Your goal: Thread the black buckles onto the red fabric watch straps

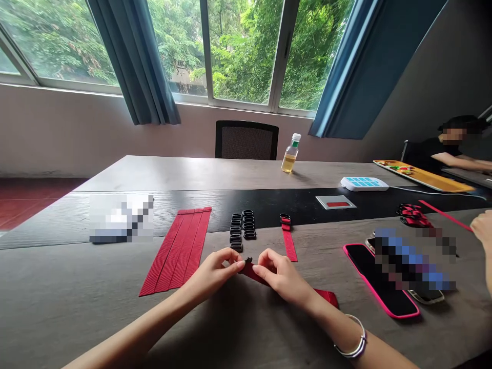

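Your left hand (218, 266) pinches the end of the red strap (254, 273) at a small black buckle (248, 260), while your right hand (282, 274) grips it between thumb and fingers; the strap runs between both hands over the counter (77, 292), red strips (179, 251) to the left, lined-up black buckles (236, 239) just beyond

pass: nr-L tabletop (77, 302) | blk: red straps (175, 253) L, blk buckles (236, 230) ctr, pink-edged ph (378, 279) R
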